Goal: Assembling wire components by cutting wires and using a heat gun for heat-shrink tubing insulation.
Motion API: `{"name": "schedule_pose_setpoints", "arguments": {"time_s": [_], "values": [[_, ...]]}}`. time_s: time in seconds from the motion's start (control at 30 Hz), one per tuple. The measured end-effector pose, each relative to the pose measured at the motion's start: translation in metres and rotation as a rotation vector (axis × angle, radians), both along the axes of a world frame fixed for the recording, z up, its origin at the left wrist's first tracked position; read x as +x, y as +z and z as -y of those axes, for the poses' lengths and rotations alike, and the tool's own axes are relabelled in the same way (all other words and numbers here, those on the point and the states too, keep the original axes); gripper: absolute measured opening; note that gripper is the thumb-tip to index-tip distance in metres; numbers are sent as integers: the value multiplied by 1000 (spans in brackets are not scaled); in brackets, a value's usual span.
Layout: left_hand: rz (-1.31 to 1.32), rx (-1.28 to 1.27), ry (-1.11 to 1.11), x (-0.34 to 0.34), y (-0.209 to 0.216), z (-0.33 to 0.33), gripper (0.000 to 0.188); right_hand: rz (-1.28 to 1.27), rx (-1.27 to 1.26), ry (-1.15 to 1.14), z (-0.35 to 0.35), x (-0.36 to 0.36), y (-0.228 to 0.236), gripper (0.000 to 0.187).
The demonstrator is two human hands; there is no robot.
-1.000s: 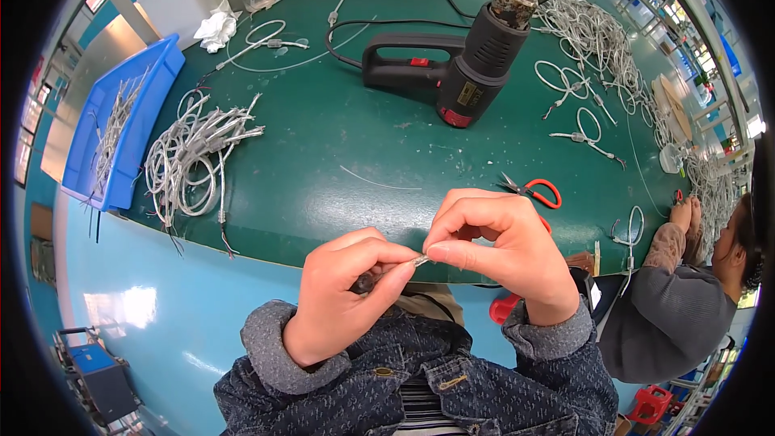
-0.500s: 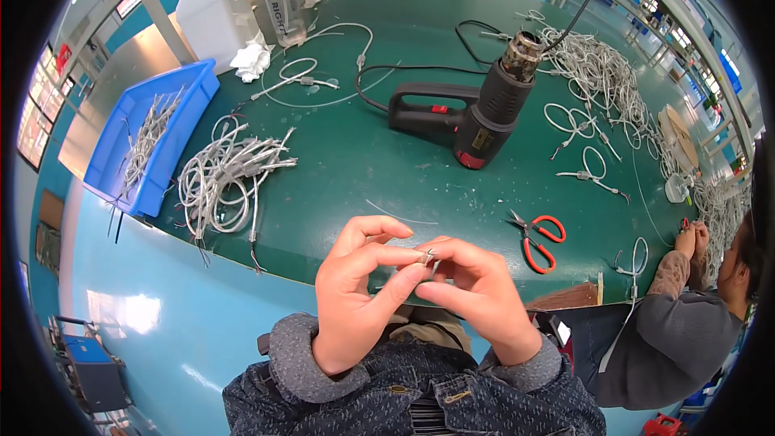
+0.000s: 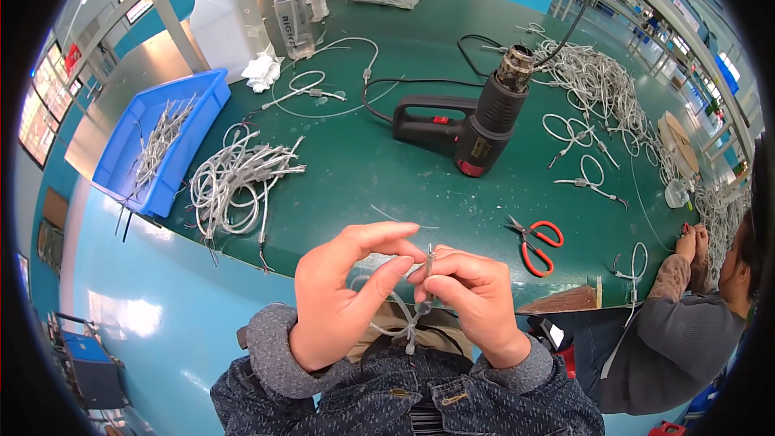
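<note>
Above the table's near edge, my right hand [image 3: 472, 295] pinches a grey cable [image 3: 427, 303] between thumb and fingers, its thin tip pointing up. The cable's lower length loops down in front of my jacket, partly behind my hands. My left hand [image 3: 339, 287] is just left of the cable's tip, its index finger stretched out and its thumb apart from it; nothing shows in its grip. Red-handled scissors [image 3: 535, 244] lie on the green table [image 3: 355, 194] to the right of my hands.
A black heat gun [image 3: 487, 125] stands beyond my hands, its cord trailing behind. Bundled cables [image 3: 238, 182] and a blue tray [image 3: 165, 141] are at left. A large cable pile [image 3: 593, 81] lies at far right. A bottle [image 3: 292, 20] stands at back left. A co-worker [image 3: 686, 331] sits at right.
The cable now stands upright in my right hand, with its loop in view below. My left fingers have drawn slightly left and spread from their pinch. The view has shifted a little.
</note>
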State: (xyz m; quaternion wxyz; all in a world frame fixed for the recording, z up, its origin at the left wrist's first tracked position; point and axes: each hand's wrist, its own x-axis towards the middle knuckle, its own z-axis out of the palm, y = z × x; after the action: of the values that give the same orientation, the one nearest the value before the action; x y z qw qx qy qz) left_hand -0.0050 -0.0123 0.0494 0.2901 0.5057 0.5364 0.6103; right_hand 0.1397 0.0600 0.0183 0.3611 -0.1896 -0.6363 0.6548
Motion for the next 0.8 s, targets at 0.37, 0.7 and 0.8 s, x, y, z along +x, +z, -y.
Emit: {"name": "schedule_pose_setpoints", "arguments": {"time_s": [0.37,0.7,0.8], "values": [[-519,254,18,-6,1,-9,26,37,-50,36,2,3,2,11],[-456,365,100,0,-11,-12,25,45,76,-57,2,0,0,9],[-466,380,73,-1,-13,-12,25,51,132,-76,2,0,1,8]]}}
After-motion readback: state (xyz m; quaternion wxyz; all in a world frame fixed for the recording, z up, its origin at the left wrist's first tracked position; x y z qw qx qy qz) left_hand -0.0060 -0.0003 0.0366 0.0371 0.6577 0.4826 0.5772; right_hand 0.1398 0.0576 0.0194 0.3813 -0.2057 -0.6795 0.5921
